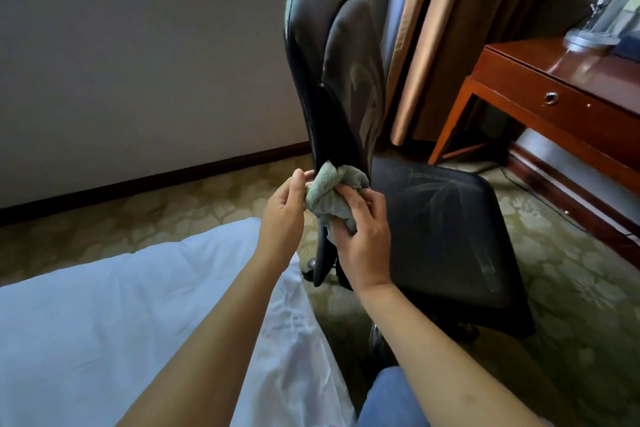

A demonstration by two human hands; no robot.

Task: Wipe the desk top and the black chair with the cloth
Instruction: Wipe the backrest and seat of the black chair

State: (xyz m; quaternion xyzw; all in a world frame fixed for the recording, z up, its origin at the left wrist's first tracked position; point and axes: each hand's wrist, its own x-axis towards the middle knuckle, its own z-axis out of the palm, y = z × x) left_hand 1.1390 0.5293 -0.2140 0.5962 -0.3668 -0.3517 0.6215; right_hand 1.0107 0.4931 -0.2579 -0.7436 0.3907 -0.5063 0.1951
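Mid-frame, your right hand [360,236] bunches the cloth [332,198] against the black chair [332,62] backrest's lower edge, fingers curled over it; your left hand [282,208] pinches its other end, keeping it wadded. The desk [554,94] waits upper right.

Soft daylight — sharp centre, wide-angle bending at edges.

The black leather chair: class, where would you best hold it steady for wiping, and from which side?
Grip the black leather chair's tall backrest by its narrow near edge, reaching from the bed side. The edge faces the person and looks thin enough to wrap.
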